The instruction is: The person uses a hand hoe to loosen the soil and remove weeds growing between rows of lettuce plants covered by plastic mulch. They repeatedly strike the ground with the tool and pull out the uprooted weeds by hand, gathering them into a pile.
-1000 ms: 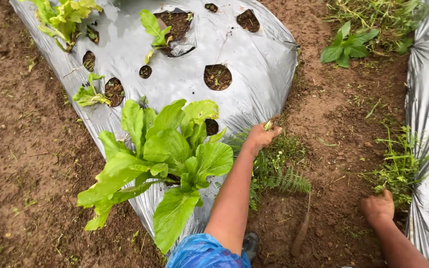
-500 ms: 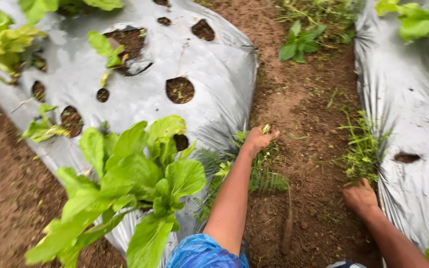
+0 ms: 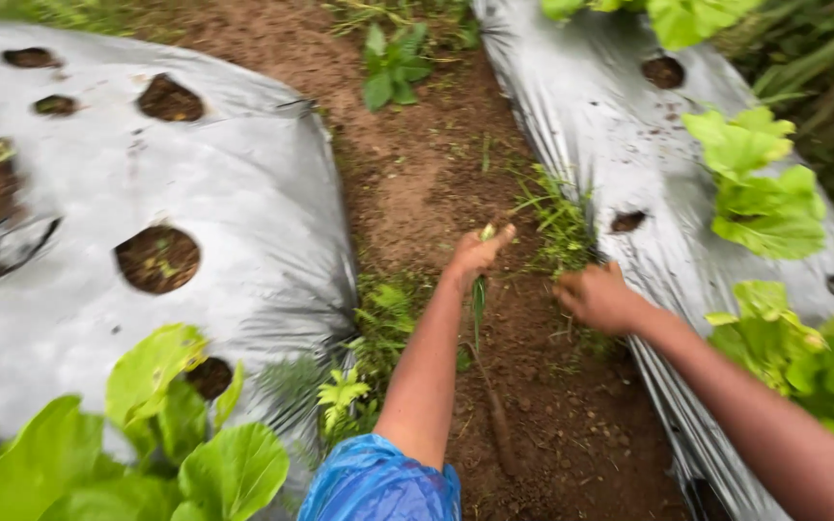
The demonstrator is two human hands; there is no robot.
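Pinching weed stalks (image 3: pixel 478 289) in my left hand (image 3: pixel 475 257), over the soil path (image 3: pixel 417 183).
Right hand (image 3: pixel 598 297) curled at grass (image 3: pixel 562 222) beside plastic sheet (image 3: pixel 571 106); grip unclear.

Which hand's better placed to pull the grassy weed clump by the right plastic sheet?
Right. The right hand sits just below the grassy weed clump, apparently free; the left hand already grips pulled weed stems.
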